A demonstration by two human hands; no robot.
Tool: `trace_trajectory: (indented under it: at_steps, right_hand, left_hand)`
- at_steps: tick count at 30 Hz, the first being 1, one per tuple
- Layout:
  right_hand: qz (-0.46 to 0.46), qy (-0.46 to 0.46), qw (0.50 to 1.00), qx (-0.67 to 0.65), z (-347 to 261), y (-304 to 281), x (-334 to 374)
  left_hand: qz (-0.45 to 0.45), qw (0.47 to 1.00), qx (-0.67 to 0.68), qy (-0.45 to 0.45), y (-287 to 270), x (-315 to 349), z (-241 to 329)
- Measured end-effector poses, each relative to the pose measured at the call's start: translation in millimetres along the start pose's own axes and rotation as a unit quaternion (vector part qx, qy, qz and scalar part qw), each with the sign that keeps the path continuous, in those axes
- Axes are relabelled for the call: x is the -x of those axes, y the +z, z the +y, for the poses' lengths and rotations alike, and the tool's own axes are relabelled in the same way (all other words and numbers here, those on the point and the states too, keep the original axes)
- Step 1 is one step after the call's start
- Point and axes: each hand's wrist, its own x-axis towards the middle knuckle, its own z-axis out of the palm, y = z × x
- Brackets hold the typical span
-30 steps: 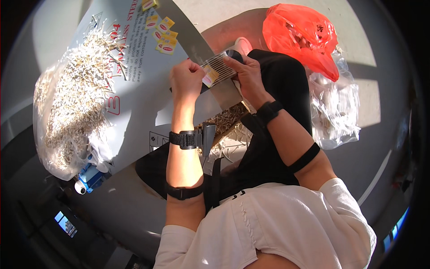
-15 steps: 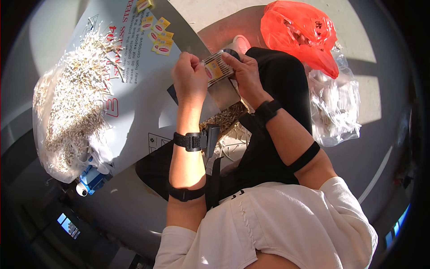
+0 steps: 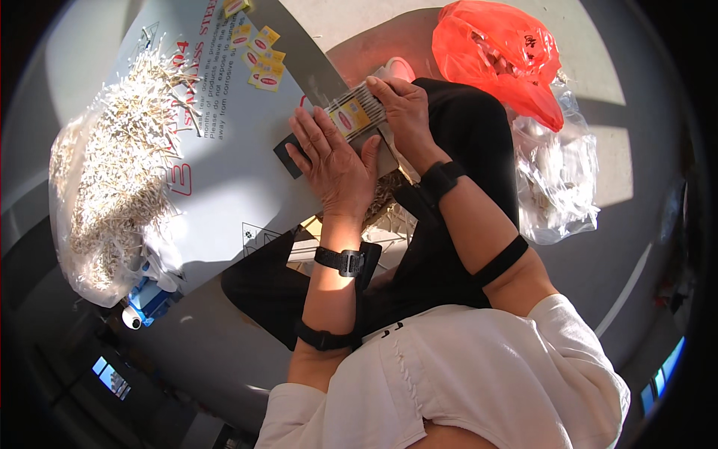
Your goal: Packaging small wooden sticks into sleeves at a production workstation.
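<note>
A flat pack of cotton swabs (image 3: pixel 350 117) with a yellow card inside lies over the table's near right edge. My right hand (image 3: pixel 407 112) grips its right end, thumb and fingers closed on it. My left hand (image 3: pixel 334 161) is spread flat, palm down, with its fingertips at the pack's left side. Under the hands is a metal plate (image 3: pixel 386 160), partly covered, with a dark strip (image 3: pixel 287 155) at its left. Several small yellow cards (image 3: pixel 266 75) lie on the table beyond my left hand.
On the left of the grey table (image 3: pixel 232 179) a big heap of loose cotton swabs (image 3: pixel 120 172) spills from a clear bag. To the right are a red plastic bag (image 3: pixel 501 56) and a clear plastic bag (image 3: pixel 557 179). A blue object (image 3: pixel 149 299) sits below the heap.
My left hand has let go of the pack's end, opened and come down flat beside it. The pack has been lowered slightly leftward, still in my right hand.
</note>
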Motion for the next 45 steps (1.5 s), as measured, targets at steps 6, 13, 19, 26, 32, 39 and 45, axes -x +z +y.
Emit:
trace_trajectory:
  at_steps: [6, 13, 19, 26, 32, 39, 45]
  right_hand:
    - [0.007, -0.008, 0.999, 0.035, -3, 3, 6]
    - [0.025, -0.022, 0.999, -0.007, -4, 6, 7]
    - [-0.002, -0.007, 1.0, 0.025, -4, 3, 6]
    - [0.057, -0.066, 0.995, 0.038, -9, 0, 7]
    - [0.158, -0.286, 0.902, 0.282, -27, -9, 9]
    - [-0.205, -0.301, 0.872, 0.328, -40, 41, 59]
    - [-0.294, -0.298, 0.846, 0.33, -14, 68, 66]
  left_hand:
    - [0.021, 1.0, 0.007, 0.005, 2, -1, 7]
    - [-0.011, 1.0, 0.006, 0.019, -3, -4, 4]
    - [-0.016, 1.0, 0.006, 0.025, -4, -4, 3]
    - [0.141, 0.988, 0.053, -0.025, -9, -31, -51]
    - [0.19, 0.96, 0.123, -0.163, -28, -69, -138]
    - [0.259, 0.913, 0.226, -0.218, -43, -92, -241]
    - [0.045, 0.936, 0.111, -0.331, -58, -150, -215]
